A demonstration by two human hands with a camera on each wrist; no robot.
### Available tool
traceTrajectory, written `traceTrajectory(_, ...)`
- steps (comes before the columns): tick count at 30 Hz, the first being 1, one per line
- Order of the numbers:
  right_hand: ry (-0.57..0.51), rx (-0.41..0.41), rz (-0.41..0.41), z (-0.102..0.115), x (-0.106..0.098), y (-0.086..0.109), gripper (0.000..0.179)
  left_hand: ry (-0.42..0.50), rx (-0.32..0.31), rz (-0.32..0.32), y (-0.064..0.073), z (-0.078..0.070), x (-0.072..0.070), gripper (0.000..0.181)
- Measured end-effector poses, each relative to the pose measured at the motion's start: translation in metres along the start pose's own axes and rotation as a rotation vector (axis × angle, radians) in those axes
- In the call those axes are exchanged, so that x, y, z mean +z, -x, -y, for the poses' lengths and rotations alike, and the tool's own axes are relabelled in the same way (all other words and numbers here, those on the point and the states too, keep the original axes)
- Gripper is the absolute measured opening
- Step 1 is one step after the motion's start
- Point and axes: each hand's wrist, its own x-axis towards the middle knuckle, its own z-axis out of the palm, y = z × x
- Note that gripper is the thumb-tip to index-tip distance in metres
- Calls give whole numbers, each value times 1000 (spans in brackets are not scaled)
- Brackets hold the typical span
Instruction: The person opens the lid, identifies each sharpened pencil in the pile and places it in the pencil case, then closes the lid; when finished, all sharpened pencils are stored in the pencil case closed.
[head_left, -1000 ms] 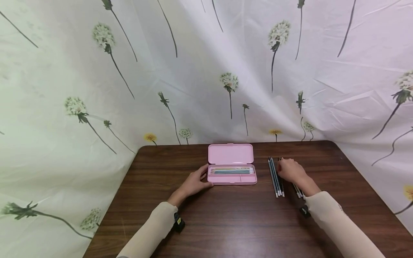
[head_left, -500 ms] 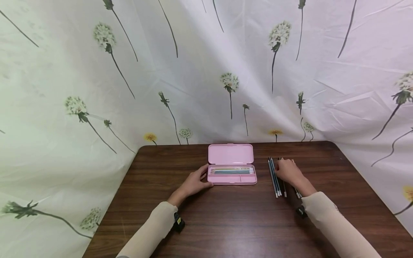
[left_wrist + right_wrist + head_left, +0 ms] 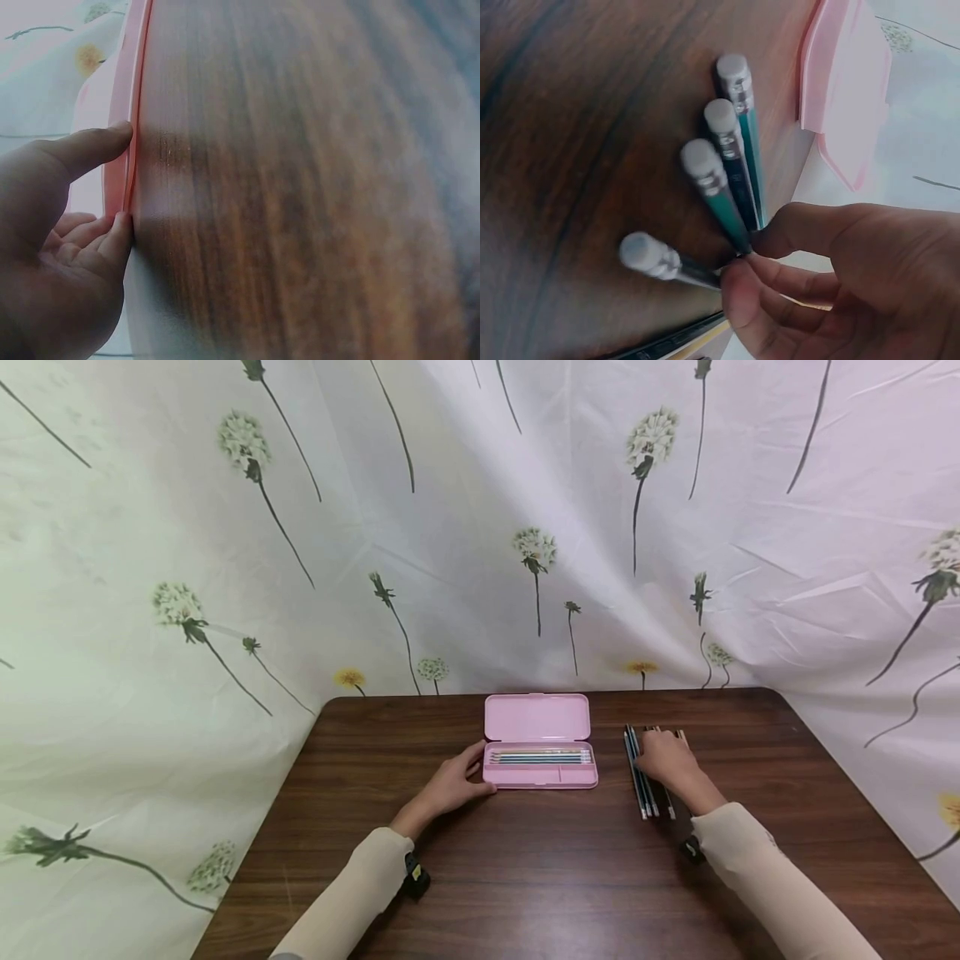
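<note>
At the table's far middle lies an open pink pencil case (image 3: 577,779) with several pencils (image 3: 536,759) in its long compartment. My left hand (image 3: 450,785) holds the case's left end, its thumb and fingertips touching the rim in the left wrist view. To the right of the case, my right hand (image 3: 670,762) is over loose pencils (image 3: 639,785). In the right wrist view, its thumb and forefinger pinch at a dark pencil (image 3: 690,272), beside three green and dark pencils (image 3: 727,206) with white erasers. The fingers hide the pencils' far ends.
More pencils (image 3: 682,343) lie under the right hand's far side. The brown wooden table (image 3: 510,877) has its back edge against a dandelion-print cloth (image 3: 450,527). The case's lid (image 3: 537,717) leans open toward the cloth.
My right hand has shifted slightly left over the loose pencils. One pencil's eraser end has slid right, away from the left bunch. The left hand and the case stay put.
</note>
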Motion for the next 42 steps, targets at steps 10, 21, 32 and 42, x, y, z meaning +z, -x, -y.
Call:
traceTrajectory(10, -3, 95, 77, 57, -53, 46, 24, -6, 5, 10, 0, 0, -1, 89)
traceTrajectory(21, 6, 94, 15, 59, -49, 48, 16, 0, 1, 0, 0, -1, 0, 88)
traceTrajectory(32, -94, 46, -94, 45, -44, 42, 29, -6, 2, 3, 1, 0, 0, 89)
traceTrajectory(42, -156, -27, -60, 86, -84, 40, 7, -18, 1, 1, 0, 1, 0, 88)
